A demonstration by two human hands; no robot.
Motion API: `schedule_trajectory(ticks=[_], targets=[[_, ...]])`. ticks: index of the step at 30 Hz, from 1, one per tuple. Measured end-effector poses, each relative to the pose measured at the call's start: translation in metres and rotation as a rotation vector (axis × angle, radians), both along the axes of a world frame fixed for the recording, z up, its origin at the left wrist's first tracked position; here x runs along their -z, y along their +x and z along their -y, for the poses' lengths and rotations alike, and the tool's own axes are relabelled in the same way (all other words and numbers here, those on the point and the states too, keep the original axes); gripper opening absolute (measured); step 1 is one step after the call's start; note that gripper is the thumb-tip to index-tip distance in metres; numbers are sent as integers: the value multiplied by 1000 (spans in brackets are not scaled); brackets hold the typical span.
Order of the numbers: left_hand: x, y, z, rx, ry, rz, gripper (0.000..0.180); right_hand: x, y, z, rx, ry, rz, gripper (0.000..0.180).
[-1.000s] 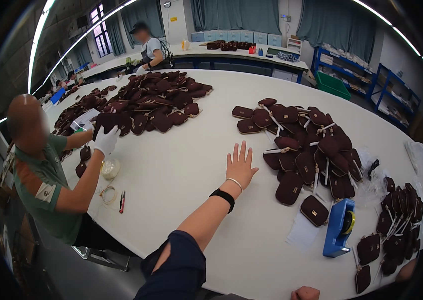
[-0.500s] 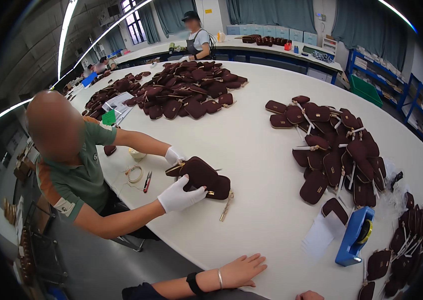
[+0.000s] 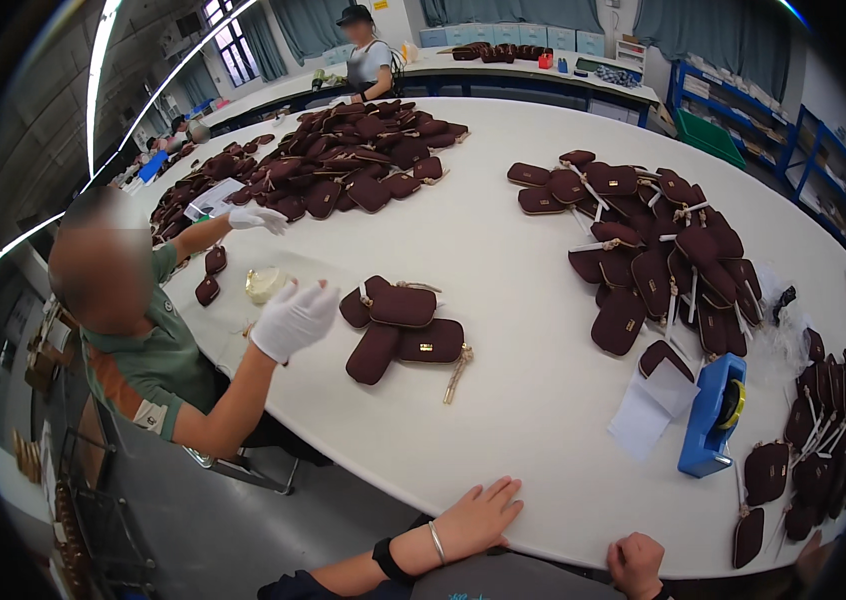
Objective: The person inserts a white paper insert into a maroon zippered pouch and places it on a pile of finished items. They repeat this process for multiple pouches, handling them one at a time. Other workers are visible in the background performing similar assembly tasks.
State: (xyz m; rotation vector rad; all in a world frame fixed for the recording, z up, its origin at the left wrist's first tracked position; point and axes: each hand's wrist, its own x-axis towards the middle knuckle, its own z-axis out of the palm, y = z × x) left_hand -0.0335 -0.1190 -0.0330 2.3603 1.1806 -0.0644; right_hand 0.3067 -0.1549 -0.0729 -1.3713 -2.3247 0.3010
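Note:
My left hand (image 3: 480, 517) rests on the white table (image 3: 533, 440) near its front edge, fingers stretched out and holding nothing. To its right, my right hand (image 3: 636, 562) lies curled in a loose fist at the edge, with nothing visible in it. Ahead of my left hand are several dark maroon zip pouches (image 3: 373, 352) in a small cluster, one with a gold zip pull and tassel. A blue tape dispenser (image 3: 708, 425) stands beyond my right hand, beside white paper sheets (image 3: 643, 415) and a pouch lying partly under them.
A co-worker in white gloves (image 3: 295, 320) sits at the left, both hands off the pouches. Large pouch heaps lie at the far left (image 3: 343, 160) and at the right (image 3: 668, 255); more pouches (image 3: 813, 450) are at the right rim. Another person (image 3: 368, 65) stands behind the table.
The co-worker has let go of the pouches, leaving them on the table, and drawn both gloved hands back. My right hand shows more fully now; my left still lies flat. The view has shifted.

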Motion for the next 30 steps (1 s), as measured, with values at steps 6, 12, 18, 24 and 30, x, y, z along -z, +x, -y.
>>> schedule_trajectory(ticks=[6, 12, 18, 24, 30], targets=[[5, -11, -2, -6, -5, 78, 62, 1, -3, -2, 8, -9, 11, 17], [3, -64, -27, -238, 133, 305, 49, 4, -3, -3, -19, 2, 9, 16], [-13, -167, -90, -758, 544, 109, 51, 3, -6, -4, 12, -19, 1, 15], [12, -252, -126, -989, 329, -55, 79, -16, -11, -27, -43, -261, 110, 13], [16, -249, -150, -896, 123, 52, 88, -84, -65, -134, -264, -148, 154, 12]])
